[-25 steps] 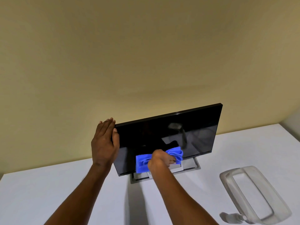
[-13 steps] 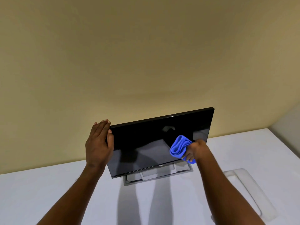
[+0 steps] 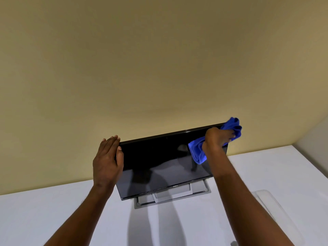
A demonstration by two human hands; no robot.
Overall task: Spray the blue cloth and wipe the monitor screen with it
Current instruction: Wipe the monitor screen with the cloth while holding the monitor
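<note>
A black monitor [image 3: 159,162] with a dark screen stands on a grey stand [image 3: 170,196] on the white table. My left hand [image 3: 108,158] grips the monitor's upper left edge, thumb on the front. My right hand [image 3: 217,138] presses a bunched blue cloth [image 3: 198,151] against the screen's upper right corner; part of the cloth sticks out past the top right edge. No spray bottle is clearly visible.
The white table [image 3: 53,213] runs to a beige wall [image 3: 159,68] behind the monitor. A clear plastic object [image 3: 271,206] lies on the table at the right, partly behind my right forearm. A grey wall edge shows at far right.
My right hand has carried the blue cloth from the screen's lower middle across to the right and up to the upper right corner. My left hand stays on the left edge.
</note>
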